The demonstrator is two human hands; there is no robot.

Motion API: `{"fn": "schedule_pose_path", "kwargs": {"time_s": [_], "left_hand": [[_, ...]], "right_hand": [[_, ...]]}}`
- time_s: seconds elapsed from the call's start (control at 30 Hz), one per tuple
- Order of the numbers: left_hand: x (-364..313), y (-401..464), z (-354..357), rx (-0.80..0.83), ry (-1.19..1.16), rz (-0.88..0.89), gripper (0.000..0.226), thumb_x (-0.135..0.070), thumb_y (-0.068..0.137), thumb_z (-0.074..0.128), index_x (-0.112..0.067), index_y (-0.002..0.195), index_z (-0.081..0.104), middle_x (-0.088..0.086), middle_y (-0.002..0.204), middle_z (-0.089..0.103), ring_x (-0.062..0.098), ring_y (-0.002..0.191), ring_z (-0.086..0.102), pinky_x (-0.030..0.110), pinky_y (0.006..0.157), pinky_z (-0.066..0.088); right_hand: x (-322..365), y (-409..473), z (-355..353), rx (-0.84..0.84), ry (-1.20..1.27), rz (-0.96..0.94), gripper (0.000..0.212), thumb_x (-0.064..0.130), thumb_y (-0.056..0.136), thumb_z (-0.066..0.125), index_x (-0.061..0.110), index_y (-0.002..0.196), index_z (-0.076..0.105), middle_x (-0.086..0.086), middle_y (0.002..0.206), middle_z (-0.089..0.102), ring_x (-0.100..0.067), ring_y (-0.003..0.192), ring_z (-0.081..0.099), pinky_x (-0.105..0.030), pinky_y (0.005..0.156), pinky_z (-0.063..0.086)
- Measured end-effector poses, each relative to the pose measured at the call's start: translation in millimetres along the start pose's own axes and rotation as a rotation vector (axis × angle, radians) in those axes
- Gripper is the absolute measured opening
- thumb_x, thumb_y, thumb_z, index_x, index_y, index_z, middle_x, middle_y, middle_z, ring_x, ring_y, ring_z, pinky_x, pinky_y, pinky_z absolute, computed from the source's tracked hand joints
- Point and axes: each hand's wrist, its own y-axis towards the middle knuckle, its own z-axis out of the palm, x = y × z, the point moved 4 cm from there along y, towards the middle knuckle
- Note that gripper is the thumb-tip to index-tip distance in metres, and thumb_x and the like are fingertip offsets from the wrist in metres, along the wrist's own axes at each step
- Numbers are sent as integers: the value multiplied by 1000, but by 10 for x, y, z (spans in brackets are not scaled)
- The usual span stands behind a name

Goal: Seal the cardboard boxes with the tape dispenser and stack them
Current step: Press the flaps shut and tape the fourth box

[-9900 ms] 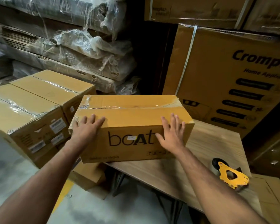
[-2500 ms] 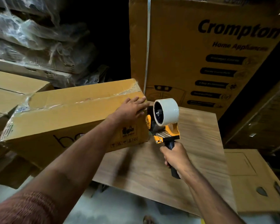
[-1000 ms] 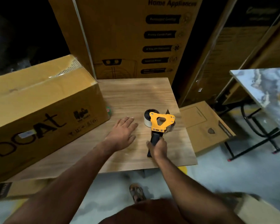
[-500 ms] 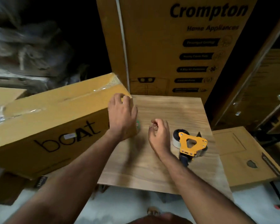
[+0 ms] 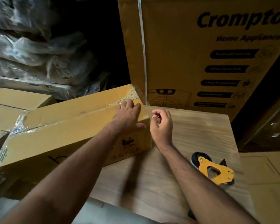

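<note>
Where the long rectangular tan cardboard box [image 5: 68, 133] overhangs the left edge of the wood-grain table [image 5: 192, 139], glossy clear tape covers its top seam, and its long axis runs left to right. The left hand [image 5: 128, 116] presses flat, fingers extended, on its right end. The right hand [image 5: 162, 126] hovers beside that end, fingers loosely curled, grasping nothing visible. The yellow-framed tape dispenser [image 5: 213, 171] lies flat on the table, well right.
</note>
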Motion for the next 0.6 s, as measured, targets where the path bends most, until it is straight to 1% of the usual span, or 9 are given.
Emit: {"fn": "schedule_pose_path", "kwargs": {"time_s": [0.1,0.2,0.27,0.33,0.4,0.47,0.5,0.53,0.6], "left_hand": [[90,-40,-39,98,-44,102,100,-73,76,64,-22,153,27,8,141,31,28,130,32,44,109,39],[160,-25,-142,196,-307,84,70,-67,90,48,-24,145,44,7,130,39,25,126,36,42,107,37],[141,26,-163,111,-423,-28,53,-62,97,40,-24,131,55,8,128,42,26,125,38,45,107,34],[62,46,-64,-16,-378,-126,47,-62,95,42,-23,120,51,7,131,41,25,125,37,46,106,32],[-46,21,68,-82,-317,-182,56,-67,91,41,-23,127,44,8,142,36,25,131,32,47,107,27],[-114,8,140,-102,-264,-201,70,-68,90,35,-23,145,33,9,160,20,27,147,15,52,115,15],[-128,6,139,-111,-227,-200,74,-67,90,30,-24,150,28,8,164,10,27,151,3,55,117,4],[-129,6,135,-120,-190,-204,74,-65,91,25,-25,154,25,8,166,4,28,152,-7,58,117,-7],[-125,2,130,-120,-165,-231,71,-59,95,21,-21,155,25,9,167,0,27,152,-13,58,116,-16]], "right_hand": [[75,220,83,3,31,-27,18,7,90,55,10,103,67,-2,99,61,-6,78,54,-16,63,45],[96,495,243,115,44,-10,20,15,91,52,14,103,67,2,101,62,-16,95,58,-29,74,51],[108,687,389,251,38,43,21,21,96,49,16,105,68,3,103,63,-17,100,58,-35,81,51],[130,857,529,385,66,134,25,24,101,46,16,112,67,1,108,64,-14,99,59,-31,81,50],[113,999,635,459,95,227,29,26,104,42,17,121,64,1,111,64,-4,90,59,-18,72,47],[72,1113,726,487,77,254,32,28,105,41,17,126,62,1,113,63,0,88,58,-11,71,45],[48,1147,778,497,63,261,34,29,104,41,17,128,62,1,117,64,-6,95,59,-15,77,48],[14,1165,843,512,50,270,35,30,104,41,17,130,61,-1,122,64,-12,104,60,-23,86,50],[1,1186,969,561,34,276,40,33,103,41,18,137,56,-3,134,60,-18,121,56,-35,102,46]]}}
